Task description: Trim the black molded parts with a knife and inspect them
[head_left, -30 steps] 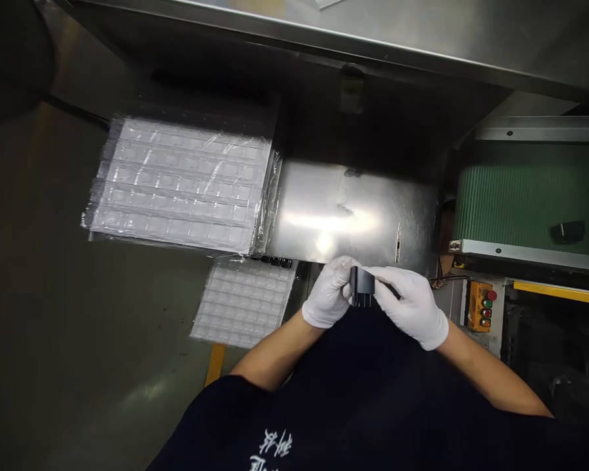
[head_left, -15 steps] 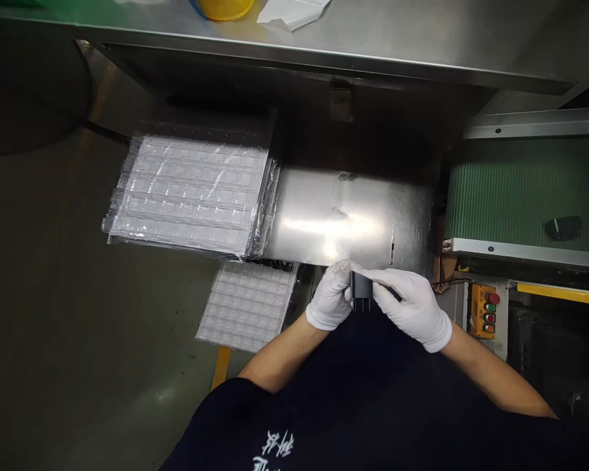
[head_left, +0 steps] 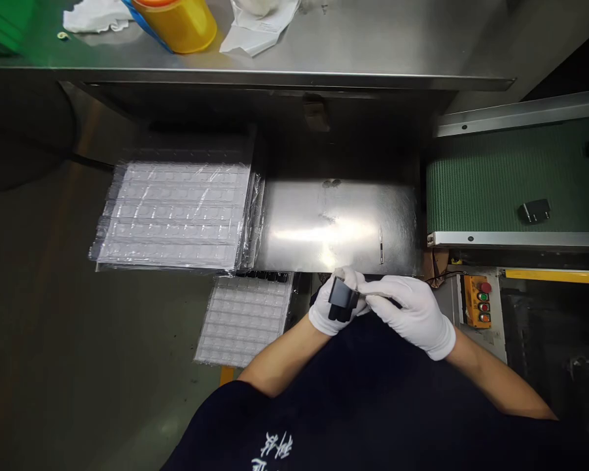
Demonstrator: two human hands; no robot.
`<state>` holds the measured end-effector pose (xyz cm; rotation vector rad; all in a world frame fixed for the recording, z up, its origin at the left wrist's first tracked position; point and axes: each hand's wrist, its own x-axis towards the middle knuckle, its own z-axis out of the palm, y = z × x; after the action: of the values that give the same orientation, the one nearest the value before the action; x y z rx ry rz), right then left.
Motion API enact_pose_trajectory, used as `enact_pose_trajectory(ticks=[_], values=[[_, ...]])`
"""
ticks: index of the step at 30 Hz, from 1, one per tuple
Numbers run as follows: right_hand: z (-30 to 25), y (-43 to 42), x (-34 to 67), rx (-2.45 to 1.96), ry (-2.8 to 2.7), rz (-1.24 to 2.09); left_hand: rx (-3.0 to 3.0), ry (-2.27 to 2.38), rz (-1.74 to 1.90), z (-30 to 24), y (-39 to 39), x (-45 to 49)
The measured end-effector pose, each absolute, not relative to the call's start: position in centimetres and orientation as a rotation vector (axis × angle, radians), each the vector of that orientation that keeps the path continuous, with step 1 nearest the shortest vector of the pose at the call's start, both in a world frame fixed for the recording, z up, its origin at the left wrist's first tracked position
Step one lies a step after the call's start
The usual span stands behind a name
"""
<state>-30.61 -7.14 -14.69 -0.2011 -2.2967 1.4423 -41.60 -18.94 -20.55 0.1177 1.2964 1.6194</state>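
Observation:
A black power adapter [head_left: 343, 294] is held close in front of my dark shirt. Its prong side is turned downward and the prongs blur together. My left hand [head_left: 326, 313], in a white glove, is closed around it from the left and behind. From the right, my gloved right hand [head_left: 412, 311] pinches at the adapter's edge with thumb and forefinger. Part of the left fingers is hidden behind the adapter. Just beyond my hands lies a bare metal tabletop [head_left: 304, 216], with a slim pointed blade tool [head_left: 381, 247] on it.
Clear plastic trays [head_left: 171, 216] in film are stacked at left, with another tray stack [head_left: 245, 320] lower down. At right, a green conveyor belt [head_left: 481, 176] carries another black adapter [head_left: 536, 210]. Below it sits a button box [head_left: 478, 301]. A yellow container [head_left: 186, 26] stands on the rear shelf.
The adapter has tilted and shifted slightly left within my hands. The camera view has moved, bringing more of the rear shelf into sight. A second dark item now shows at the belt's right edge.

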Motion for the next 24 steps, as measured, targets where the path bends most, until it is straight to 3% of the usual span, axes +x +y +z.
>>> enact_pose_trajectory(ticks=[4,10,17,24], values=[[-14.9,-6.6,-29.5,-0.358,-2.348,1.411,0.135,1.149,1.657,-20.1,-18.7,-42.2],[-16.2,-6.4,-27.5,-0.520,-2.329,1.328,0.169,1.323,1.619,-19.1,-19.7,-43.0],[-16.1,-7.7,-27.3,-0.462,-2.277,1.255,-0.048,0.704,1.632,-19.4,-18.8,-40.5],[-15.3,-8.1,-27.6,-0.375,-2.305,1.297,-0.259,0.694,1.609,-18.8,-19.0,-39.7]])
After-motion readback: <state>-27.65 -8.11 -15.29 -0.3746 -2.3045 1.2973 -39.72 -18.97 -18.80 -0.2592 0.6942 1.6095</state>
